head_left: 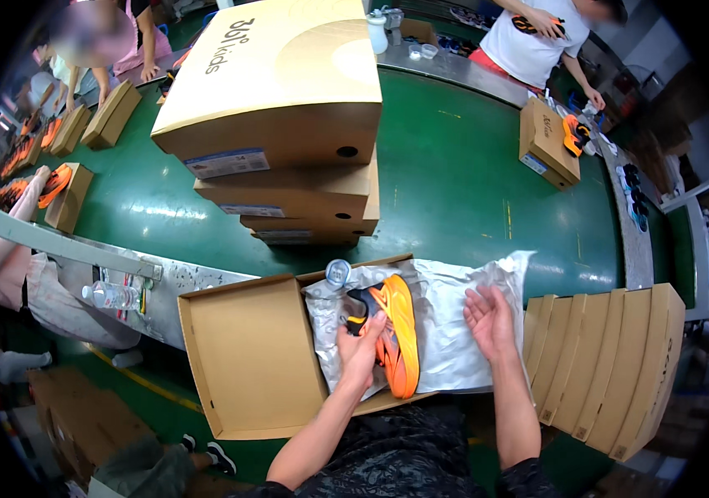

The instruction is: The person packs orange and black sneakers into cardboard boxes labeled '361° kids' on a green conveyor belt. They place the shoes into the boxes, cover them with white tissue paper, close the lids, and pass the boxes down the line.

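Observation:
My left hand [360, 353] is closed around an orange-and-yellow sneaker [404, 332] with a dark collar, thumb across its side. The shoe lies tilted on its side, its yellow sole facing right. Under it, crinkled whitish wrapping paper [445, 332] spreads over an open cardboard shoebox [321, 365], whose lid [250, 357] is folded out to the left. My right hand [489, 322] is open over the right part of the paper, fingers apart and holding nothing. A small round clear object [338, 272] sits by the box's far edge; its kind is unclear.
Stacked shoeboxes [288, 137] rise on the green conveyor [470, 183] beyond the open box. A row of boxes [603, 365] leans at my right. On the metal ledge to the left lies a water bottle [114, 295]. Other people work with shoes and boxes along both sides.

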`<state>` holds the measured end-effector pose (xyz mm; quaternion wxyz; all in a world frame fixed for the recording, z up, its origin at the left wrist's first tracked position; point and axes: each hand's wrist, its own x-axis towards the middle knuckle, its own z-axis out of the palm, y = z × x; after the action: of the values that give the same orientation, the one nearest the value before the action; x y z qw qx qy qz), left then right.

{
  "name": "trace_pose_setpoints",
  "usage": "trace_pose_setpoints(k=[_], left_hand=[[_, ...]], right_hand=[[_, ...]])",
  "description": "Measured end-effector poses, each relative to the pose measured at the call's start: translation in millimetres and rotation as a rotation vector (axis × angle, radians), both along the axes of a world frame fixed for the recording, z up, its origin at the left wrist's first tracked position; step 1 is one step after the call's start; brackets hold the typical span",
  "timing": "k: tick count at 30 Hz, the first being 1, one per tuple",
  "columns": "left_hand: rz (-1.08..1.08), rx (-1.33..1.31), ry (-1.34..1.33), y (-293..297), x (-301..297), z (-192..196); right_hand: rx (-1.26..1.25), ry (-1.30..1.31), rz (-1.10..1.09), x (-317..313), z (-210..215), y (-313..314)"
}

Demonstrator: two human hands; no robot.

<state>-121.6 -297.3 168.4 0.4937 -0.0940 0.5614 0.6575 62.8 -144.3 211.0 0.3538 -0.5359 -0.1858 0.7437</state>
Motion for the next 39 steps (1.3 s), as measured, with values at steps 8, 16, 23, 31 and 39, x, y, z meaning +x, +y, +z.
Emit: trace_pose_setpoints(k=[8, 16, 23, 31, 39], left_hand=[[-0.315, -0.443, 1.026, 27.5, 22.8, -34.2], [-0.769, -0.245, 1.591, -8.7, -34.4, -54.8], [-0.591, -0.037, 1.170, -66.8, -34.6, 18.6], [-0.121, -0.674, 1.524, -194.5, -137.1, 80.6], [-0.492, -0.506, 0.418, -272.2, -229.5, 76.5]], right_hand=[[0.190, -0.222, 0.092, 26.1, -5.7, -50.7], [0.875, -0.488, 1.222, -14.0, 118.7, -112.8], [0.811, 0.638, 0.330, 16.5, 131.3, -89.2], [1.556, -0.848, 1.357, -131.6, -42.3, -117.7], [1.340, -0.554, 1.006, -119.7, -3.6, -118.7]])
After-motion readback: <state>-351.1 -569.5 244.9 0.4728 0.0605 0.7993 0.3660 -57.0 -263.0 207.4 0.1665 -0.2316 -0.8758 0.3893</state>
